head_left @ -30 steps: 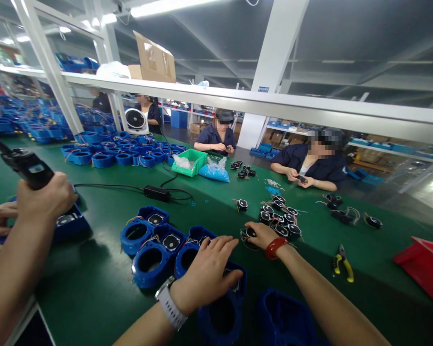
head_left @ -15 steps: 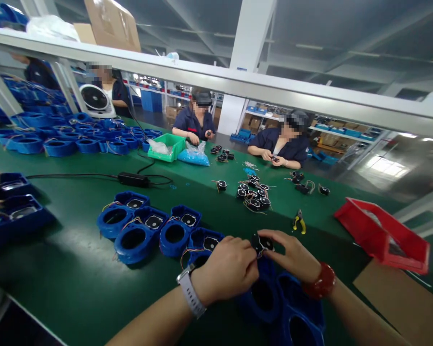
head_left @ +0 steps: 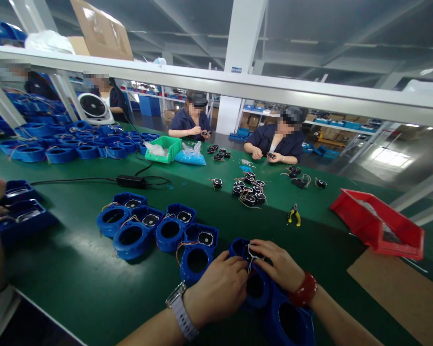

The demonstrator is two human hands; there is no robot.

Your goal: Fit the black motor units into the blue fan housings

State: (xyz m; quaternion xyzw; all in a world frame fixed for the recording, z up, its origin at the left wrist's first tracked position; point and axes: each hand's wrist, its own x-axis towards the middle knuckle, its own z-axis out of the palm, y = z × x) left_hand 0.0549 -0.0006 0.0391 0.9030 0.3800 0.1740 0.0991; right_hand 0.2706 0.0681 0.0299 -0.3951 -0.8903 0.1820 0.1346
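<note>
The black motor (head_left: 251, 251), before held above the blue housing (head_left: 258, 303), now lies inside it at five o'clock; fitting seems advanced. The half-open right hand (head_left: 279, 266) touches it; what the curled left hand (head_left: 220, 283) holds, I cannot tell.

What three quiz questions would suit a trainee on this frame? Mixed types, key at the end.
1. Multiple choice: what is the right hand touching?
A) the fan
B) the black unit in a blue housing
C) the cardboard box

2. True or false: the yellow-handled pliers lie inside the red bin.

3. Fill in: the clear bag with blue contents sits beside the ____ bin.

Key:
1. B
2. False; the yellow-handled pliers lie on the green tabletop, left of the red bin in the view.
3. green
</note>
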